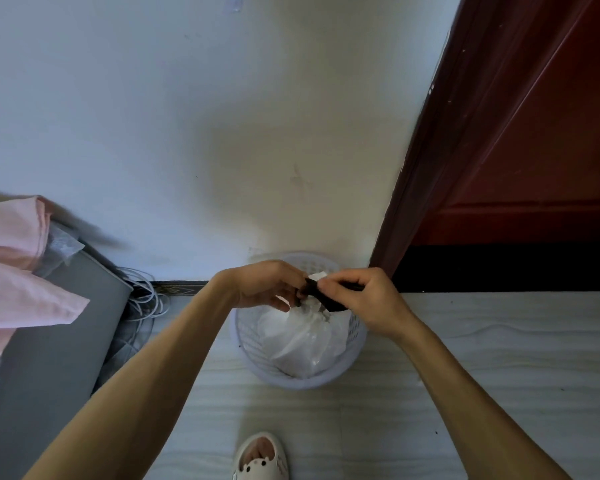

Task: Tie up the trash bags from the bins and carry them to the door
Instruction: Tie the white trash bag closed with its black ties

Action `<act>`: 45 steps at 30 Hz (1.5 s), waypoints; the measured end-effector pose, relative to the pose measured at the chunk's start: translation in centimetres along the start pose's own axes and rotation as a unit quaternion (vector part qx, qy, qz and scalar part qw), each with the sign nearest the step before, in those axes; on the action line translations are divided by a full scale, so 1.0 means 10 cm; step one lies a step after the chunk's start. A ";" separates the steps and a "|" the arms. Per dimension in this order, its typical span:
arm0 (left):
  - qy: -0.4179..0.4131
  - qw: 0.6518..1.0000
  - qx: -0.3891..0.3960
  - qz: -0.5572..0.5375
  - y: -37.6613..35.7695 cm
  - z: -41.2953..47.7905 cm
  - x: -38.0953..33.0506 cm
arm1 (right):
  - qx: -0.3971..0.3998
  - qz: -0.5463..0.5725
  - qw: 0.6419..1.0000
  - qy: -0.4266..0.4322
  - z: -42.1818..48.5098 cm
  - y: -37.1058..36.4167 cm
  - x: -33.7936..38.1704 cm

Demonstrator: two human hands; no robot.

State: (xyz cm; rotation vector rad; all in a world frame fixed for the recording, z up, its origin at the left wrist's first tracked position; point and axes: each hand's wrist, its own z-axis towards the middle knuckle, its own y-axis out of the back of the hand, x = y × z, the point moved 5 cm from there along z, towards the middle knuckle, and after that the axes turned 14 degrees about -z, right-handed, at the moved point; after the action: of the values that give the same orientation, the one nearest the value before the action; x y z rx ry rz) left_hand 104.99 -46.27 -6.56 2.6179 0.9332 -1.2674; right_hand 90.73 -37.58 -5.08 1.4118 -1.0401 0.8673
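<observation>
We see the dark red door (520,133) right of the white lattice bin (291,382), and a grey bed (59,341) left of it. The white trash bag (302,341) sits inside the bin. Above the bin, our left hand (267,284) and right hand (364,299) both pinch a dark strip (323,296) at the bag's top.

L hand (267,285) & R hand (365,301) pinch dark strip (326,300) above white bag (302,341) in lattice bin (291,383) nr red door (534,150).

bag (302,337) neck mostly hid | slipper (260,457) cut btm edge | cloth (18,271) cut L
</observation>
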 end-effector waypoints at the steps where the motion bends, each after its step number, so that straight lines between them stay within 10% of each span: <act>1: 0.006 1.000 0.004 -0.016 0.00 0.01 0.01 | 0.004 -0.026 1.000 0.003 0.00 -0.01 0.00; 6: -0.020 0.995 -0.008 -0.097 -0.04 0.06 -0.02 | -0.157 -0.266 0.948 0.076 0.04 0.00 -0.11; 12: -0.079 0.981 -0.029 -0.177 -0.03 0.10 0.09 | -0.334 -0.294 0.886 0.128 0.00 -0.06 -0.22; 19: -0.071 0.987 -0.092 -0.111 -0.09 0.15 0.16 | -0.293 -0.229 0.928 0.015 0.06 -0.12 -0.37; 34: -0.094 0.981 -0.150 -0.077 -0.13 0.13 0.10 | -0.333 -0.258 0.903 0.087 0.08 -0.09 -0.36; 45: -0.261 0.807 -0.445 0.287 0.17 -0.13 0.00 | -0.247 -0.097 0.963 -0.047 -0.03 -0.02 -0.54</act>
State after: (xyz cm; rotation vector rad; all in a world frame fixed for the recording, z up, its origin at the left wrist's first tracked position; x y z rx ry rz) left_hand 106.80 -47.26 -6.05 1.5014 0.4014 -0.9437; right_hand 89.03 -36.69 -10.17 1.1099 -1.0765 0.3622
